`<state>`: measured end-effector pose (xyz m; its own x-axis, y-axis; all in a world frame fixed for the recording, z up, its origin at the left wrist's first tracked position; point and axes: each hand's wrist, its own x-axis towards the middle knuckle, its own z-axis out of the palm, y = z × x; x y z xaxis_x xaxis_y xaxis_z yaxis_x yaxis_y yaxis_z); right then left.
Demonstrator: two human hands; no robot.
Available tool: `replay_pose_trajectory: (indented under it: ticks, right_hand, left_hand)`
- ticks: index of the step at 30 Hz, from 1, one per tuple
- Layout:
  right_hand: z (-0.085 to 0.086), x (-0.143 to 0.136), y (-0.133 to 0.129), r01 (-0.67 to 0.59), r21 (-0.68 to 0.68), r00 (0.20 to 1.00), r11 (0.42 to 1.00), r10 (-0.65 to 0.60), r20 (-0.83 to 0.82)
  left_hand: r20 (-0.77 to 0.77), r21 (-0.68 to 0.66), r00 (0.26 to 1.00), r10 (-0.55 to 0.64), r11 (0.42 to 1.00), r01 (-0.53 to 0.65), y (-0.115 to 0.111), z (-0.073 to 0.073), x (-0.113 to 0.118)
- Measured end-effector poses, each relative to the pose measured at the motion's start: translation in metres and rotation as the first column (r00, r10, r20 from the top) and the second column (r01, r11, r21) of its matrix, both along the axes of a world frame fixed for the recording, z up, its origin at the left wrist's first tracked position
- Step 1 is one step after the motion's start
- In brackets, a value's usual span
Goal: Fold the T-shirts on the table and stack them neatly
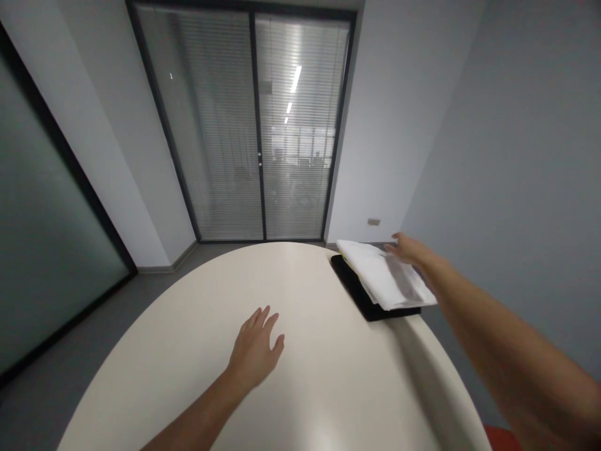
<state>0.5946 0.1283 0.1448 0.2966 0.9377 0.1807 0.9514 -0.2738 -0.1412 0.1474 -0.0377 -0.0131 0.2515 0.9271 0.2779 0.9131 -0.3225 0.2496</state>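
My left hand (255,348) is over the near middle of the round table (300,288), its fingers spread and nothing in them. Out at the right, my right hand (407,248) reaches over the far right edge of a white folded item (382,272), perhaps cloth or a soft bag. Thumb and fingers of that hand look apart, and I cannot tell whether they touch the white item. A bit of yellow shows along the white item's left edge. Beneath it lies a flat black item (354,289), mostly covered, at the table's right rim.
Beyond the table stand glass doors (260,144) with blinds and a dark frame. A wall socket (374,222) sits low on the back wall. On the left is a frosted glass panel (42,238). Something red (501,438) shows at the lower right, past the table edge.
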Motion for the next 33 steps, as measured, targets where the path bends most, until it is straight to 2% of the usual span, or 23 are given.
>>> replay_pose_trajectory:
  ticks: [3,7,12,15,19,23,25,28,30,33]
  right_hand:
    - [-0.023,-0.003,-0.001,-0.043,0.01,0.999,0.999,0.043,0.017]
    - [-0.029,-0.029,-0.001,-0.177,0.05,0.984,0.983,0.176,0.02]
    - [-0.049,-0.065,-0.003,-0.216,-0.11,0.976,0.97,0.215,-0.021]
    - [-0.06,-0.077,-0.004,-0.222,-0.169,0.974,0.96,0.225,-0.005]
    - [-0.062,-0.077,-0.006,-0.226,-0.156,0.974,0.962,0.228,-0.001]
    - [-0.051,-0.086,-0.013,-0.214,-0.188,0.969,0.959,0.232,0.081]
    - [-0.042,-0.103,-0.019,-0.251,-0.151,0.946,0.956,0.276,0.171]
    - [-0.041,-0.141,-0.035,-0.403,0.024,0.898,0.915,0.391,0.203]
    - [-0.054,-0.169,-0.05,-0.464,0.12,0.884,0.878,0.45,0.128]
    - [-0.091,-0.201,-0.073,-0.541,0.17,0.837,0.824,0.548,0.007]
  left_hand:
    - [-0.005,0.02,1.0,0.0,1.0,0.0,0.0,-0.002,-0.001]
    - [-0.012,0.018,1.0,0.004,1.0,-0.004,0.001,-0.002,-0.001]
    - [-0.004,0.011,1.0,0.0,1.0,0.0,0.001,-0.002,-0.001]
    - [-0.002,0.01,1.0,0.007,1.0,-0.007,0.001,-0.002,0.001]
    - [-0.009,0.009,1.0,-0.017,1.0,0.017,0.004,0.004,-0.003]
    - [0.025,0.04,0.993,-0.112,0.993,0.11,0.016,0.012,-0.019]
    - [0.066,0.058,0.986,-0.154,0.987,0.15,0.022,0.014,-0.028]
    - [0.091,0.086,0.982,-0.169,0.983,0.161,0.027,0.012,-0.037]
    - [0.074,0.117,0.986,-0.152,0.983,0.143,0.028,0.009,-0.039]
    - [0.05,0.131,0.989,-0.138,0.983,0.13,0.027,0.004,-0.038]
